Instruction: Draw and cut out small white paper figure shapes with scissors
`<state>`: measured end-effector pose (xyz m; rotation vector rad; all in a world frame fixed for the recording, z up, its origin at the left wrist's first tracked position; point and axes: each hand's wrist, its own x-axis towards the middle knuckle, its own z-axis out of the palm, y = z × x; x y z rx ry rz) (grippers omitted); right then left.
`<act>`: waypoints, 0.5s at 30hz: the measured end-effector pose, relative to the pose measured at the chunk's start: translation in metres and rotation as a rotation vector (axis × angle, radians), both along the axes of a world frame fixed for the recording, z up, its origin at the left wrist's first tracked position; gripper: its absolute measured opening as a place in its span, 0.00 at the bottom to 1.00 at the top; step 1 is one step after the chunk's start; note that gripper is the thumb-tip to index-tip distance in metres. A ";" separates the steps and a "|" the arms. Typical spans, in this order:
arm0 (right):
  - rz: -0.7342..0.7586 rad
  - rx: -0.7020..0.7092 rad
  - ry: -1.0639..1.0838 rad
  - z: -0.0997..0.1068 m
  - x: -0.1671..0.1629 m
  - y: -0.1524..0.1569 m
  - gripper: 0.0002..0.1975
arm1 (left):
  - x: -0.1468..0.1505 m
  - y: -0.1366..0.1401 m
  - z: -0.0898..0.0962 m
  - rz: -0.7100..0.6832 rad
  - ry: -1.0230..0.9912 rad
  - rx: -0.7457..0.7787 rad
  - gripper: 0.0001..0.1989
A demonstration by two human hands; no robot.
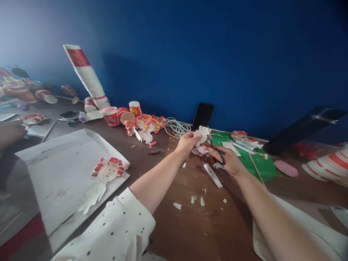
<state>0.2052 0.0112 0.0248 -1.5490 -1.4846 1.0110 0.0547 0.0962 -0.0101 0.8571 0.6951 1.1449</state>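
Observation:
My left hand (187, 142) pinches a small white paper cutout (200, 135) above the brown table. Wrapped round the handles of a pair of scissors (219, 154), my right hand (231, 161) holds the blades at the cutout's right edge. Under both hands lies a small decorated paper piece (201, 150), partly covered. A white glue tube (212, 175) rests just below them, among scattered paper scraps (202, 201).
A paper figure with a red-and-white ring (107, 169) lies on a large white sheet (62, 170) at left. Paper cups (111, 116), coiled cord (178, 127) and a phone (203, 115) line the wall. A green mat (268, 168) is at right. Another person's hand (12, 132) shows far left.

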 end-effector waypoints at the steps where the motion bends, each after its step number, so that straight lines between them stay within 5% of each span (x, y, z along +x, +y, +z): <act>1: -0.005 0.000 0.000 0.000 0.000 0.000 0.27 | 0.000 -0.001 0.001 -0.008 -0.014 -0.005 0.07; 15: 0.004 0.033 -0.021 0.001 -0.003 0.000 0.26 | 0.001 -0.005 0.005 -0.046 -0.098 -0.024 0.03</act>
